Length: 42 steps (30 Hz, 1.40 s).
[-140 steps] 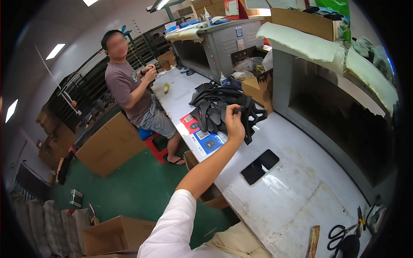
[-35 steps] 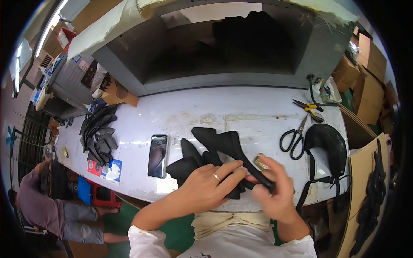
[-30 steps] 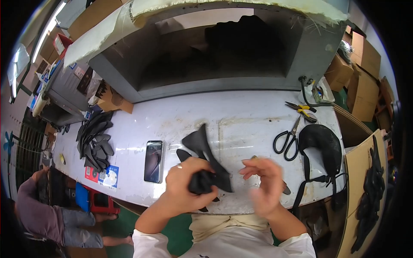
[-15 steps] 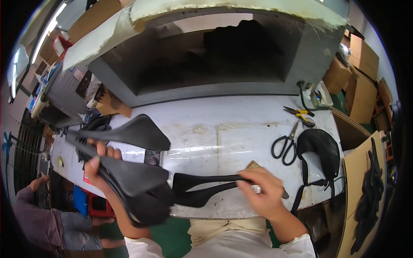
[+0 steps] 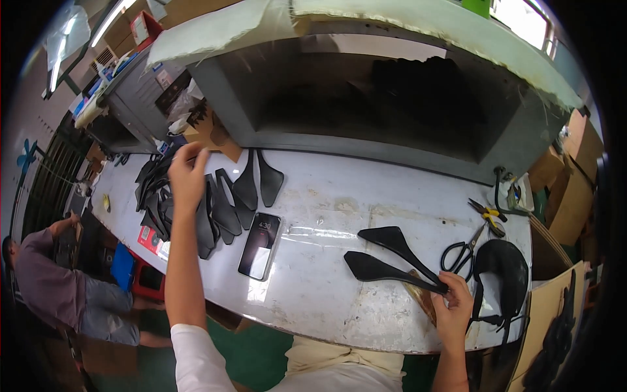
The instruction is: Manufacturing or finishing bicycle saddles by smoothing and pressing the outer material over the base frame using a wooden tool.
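My right hand (image 5: 452,307) pinches the narrow joined end of a black V-shaped piece (image 5: 385,269). Its two flared arms point left over the table, spread slightly apart. On the left, my left hand (image 5: 188,166) is raised at the edge of a heap of similar black pieces (image 5: 155,196); its fingers are loosely bent, the thumb apart, and I see nothing held. More forked black pieces (image 5: 225,212) lie fanned out right beside that forearm. Under my right hand lies a small brownish flat item (image 5: 418,297), partly covered.
A phone (image 5: 260,247) lies mid-table. Scissors (image 5: 462,256), yellow-handled pliers (image 5: 488,217) and a curved black padded item with straps (image 5: 501,277) lie at the right. A grey open-fronted box (image 5: 326,145) spans the back. A person (image 5: 59,281) works at far left.
My left hand has let go of the black pieces, which now lie on the table, and has moved up and away. The right-hand piece has shifted right. The phone is uncovered; the view has turned.
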{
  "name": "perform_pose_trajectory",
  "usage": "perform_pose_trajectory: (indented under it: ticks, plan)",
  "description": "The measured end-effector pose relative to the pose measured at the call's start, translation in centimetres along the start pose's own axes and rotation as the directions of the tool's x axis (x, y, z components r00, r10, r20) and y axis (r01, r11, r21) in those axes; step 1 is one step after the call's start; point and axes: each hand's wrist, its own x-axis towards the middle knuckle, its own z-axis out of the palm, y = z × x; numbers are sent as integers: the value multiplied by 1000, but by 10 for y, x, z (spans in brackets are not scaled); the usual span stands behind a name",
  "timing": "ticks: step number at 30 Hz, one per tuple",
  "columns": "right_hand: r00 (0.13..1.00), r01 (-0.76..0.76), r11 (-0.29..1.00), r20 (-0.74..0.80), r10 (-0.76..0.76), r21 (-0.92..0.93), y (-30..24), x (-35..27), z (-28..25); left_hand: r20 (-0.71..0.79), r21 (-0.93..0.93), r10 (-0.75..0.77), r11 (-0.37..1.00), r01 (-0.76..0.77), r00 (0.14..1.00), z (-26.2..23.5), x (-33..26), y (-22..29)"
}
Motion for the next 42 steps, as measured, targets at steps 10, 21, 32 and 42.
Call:
perform_pose_trajectory:
  ticks: [10, 21, 32, 42]
  plan:
    - [860, -511, 752, 240, 450, 417, 0, 45, 10, 484, -14, 425, 878, -479, 765, 248, 9, 144]
    - [923, 104, 833, -366, 123, 543, -4, 102, 5, 178, 291, 642, 690, -663, 746, 317, 55, 117]
    - [921, 90, 574, -288, 264, 814, -16, 168, 93, 466, 103, 446, 830, -548, 764, 262, -6, 115]
    - [889, 11, 523, -248, 386, 853, -44, 206, 128, 336, -170, 884, 396, -902, 325, 219, -49, 108]
